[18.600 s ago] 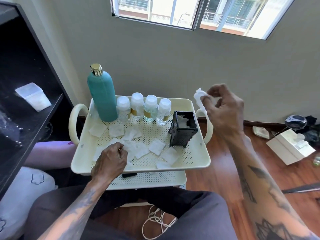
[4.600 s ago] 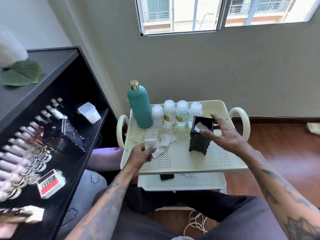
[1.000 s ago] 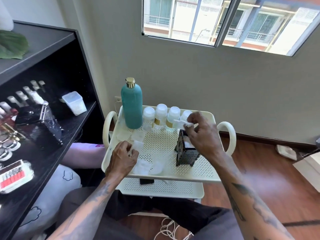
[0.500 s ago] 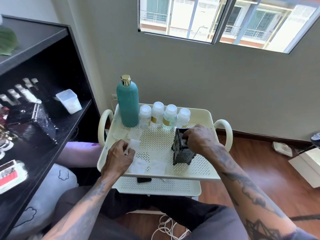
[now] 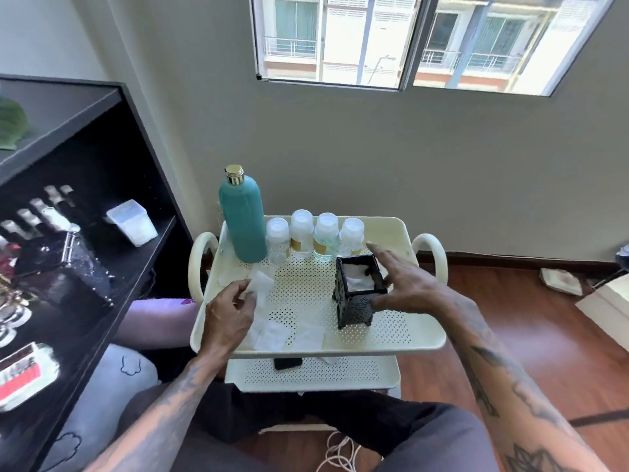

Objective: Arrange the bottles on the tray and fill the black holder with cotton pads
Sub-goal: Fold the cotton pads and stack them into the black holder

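Observation:
A cream perforated tray point(image 5: 401, 330) tops a small cart. At its back stand a tall teal bottle point(image 5: 242, 221) with a gold cap and several small clear bottles point(image 5: 315, 235) in a row. The black holder point(image 5: 358, 290) stands right of centre with white cotton pads point(image 5: 357, 277) inside. My right hand point(image 5: 406, 284) hovers beside the holder, fingers spread, thumb near its front wall, holding nothing. My left hand point(image 5: 226, 311) pinches a white cotton pad point(image 5: 261, 290) over the tray's left side. A few loose pads point(image 5: 289, 333) lie along the front edge.
A black shelf unit point(image 5: 85, 212) at the left holds small bottles, a dark case and a clear tub point(image 5: 132, 222). The cart's lower shelf point(image 5: 313, 373) carries a dark object. Wooden floor and a white box point(image 5: 609, 301) lie to the right.
My right hand has drawn out of the holder's mouth and opened beside it, leaving a pad inside. My left hand has lifted a pad off the tray.

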